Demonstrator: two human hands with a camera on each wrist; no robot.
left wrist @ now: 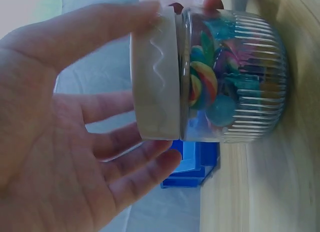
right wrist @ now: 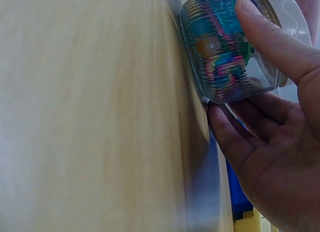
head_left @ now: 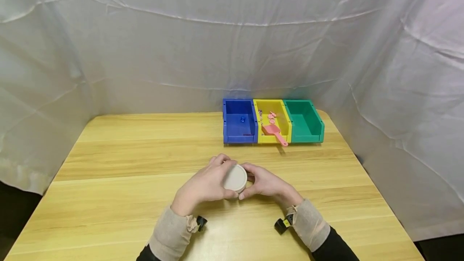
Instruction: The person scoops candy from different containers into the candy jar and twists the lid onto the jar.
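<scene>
I see one ribbed clear glass jar (head_left: 235, 184) with a round white screw lid (left wrist: 155, 75), standing on the pale wooden table (head_left: 108, 164) at centre, near me. My left hand (head_left: 203, 184) curls its fingers (left wrist: 135, 162) round the lid; my right hand (head_left: 266, 182) grips the jar's ribbed body, thumb (right wrist: 272, 35) on its side. Inside are many coloured sweets (left wrist: 212, 87), too jumbled to count. At one o'clock from the jar sit three plastic bins side by side: one blue (head_left: 239, 122), one yellow (head_left: 272, 123) holding one pink scoop (head_left: 275, 132), one green (head_left: 303, 121).
</scene>
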